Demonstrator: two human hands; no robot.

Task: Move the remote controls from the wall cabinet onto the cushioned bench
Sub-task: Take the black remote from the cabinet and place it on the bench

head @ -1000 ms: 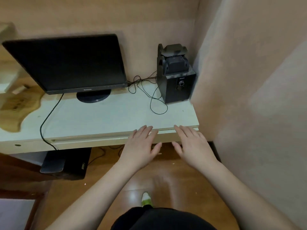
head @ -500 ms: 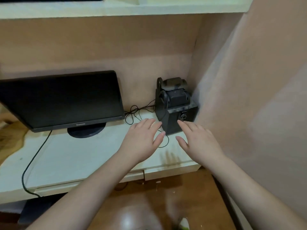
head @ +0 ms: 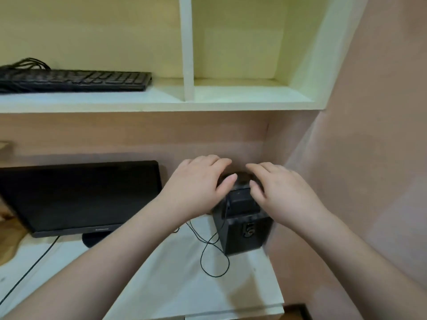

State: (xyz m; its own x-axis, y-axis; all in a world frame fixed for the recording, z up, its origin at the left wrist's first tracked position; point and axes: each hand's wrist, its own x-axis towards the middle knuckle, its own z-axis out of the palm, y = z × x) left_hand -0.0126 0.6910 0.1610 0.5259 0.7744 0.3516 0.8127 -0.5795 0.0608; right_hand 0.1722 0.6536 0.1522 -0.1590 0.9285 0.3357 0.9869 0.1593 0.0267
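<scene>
Your left hand and right hand are both raised in front of you, palms down, side by side over the top of the black speaker that stands at the back right corner of the white desk. The fingers of both hands are relaxed and fairly straight, grasping nothing. Your left thumb lies near or against the dark items stacked on the speaker's top; the view is blurred there, so you cannot tell whether it touches them, nor what those items are.

No remote control can be made out for certain. The wall cabinet hangs above the desk, with a white upright divider splitting it into two open compartments. In the left compartment a black keyboard lies flat along the shelf's front edge, with a bundle of black cables at its left end. In the right compartment only the bare shelf shows.

On the desk, a black monitor stands at the back left on a round foot, its screen dark. A thin black cable loops across the desk surface between the monitor's foot and the speaker. A second cable runs from under the monitor toward the desk's left front edge. The pinkish wall closes off the desk's right side.
</scene>
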